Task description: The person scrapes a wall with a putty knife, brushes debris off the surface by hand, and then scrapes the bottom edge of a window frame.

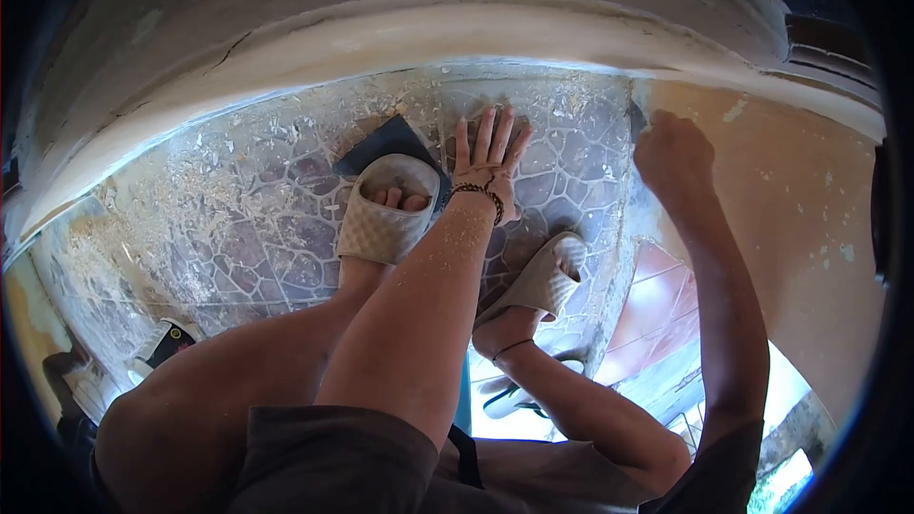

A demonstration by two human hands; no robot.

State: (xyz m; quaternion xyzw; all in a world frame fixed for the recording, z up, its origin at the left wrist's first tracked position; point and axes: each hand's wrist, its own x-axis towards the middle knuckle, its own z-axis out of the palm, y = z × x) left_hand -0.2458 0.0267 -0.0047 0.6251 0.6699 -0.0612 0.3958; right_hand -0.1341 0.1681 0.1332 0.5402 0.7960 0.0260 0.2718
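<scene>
My left hand (pixel 490 167) lies flat with fingers spread on the stone-patterned floor (pixel 562 167). A dark braided bracelet (pixel 484 192) circles its wrist. My right hand (pixel 674 157) is closed in a fist near the corner, close to the tan wall panel (pixel 762 190). A small grey blade (pixel 637 118) juts from its left side, like a scraper; its handle is hidden in the fist. Beside my left hand, a dark flat sheet (pixel 392 141) lies partly under a beige sandal (pixel 386 219) on my foot. The other foot wears a matching sandal (pixel 547 276).
Pale chips and dust (pixel 205 200) litter the floor, thickest at left. A cracked, worn wall (pixel 381 29) curves along the far side. A dark shoe (pixel 169 341) stands at lower left. Reddish tiles (pixel 652 295) and another sandal (pixel 519 400) lie beyond the raised edge at lower right.
</scene>
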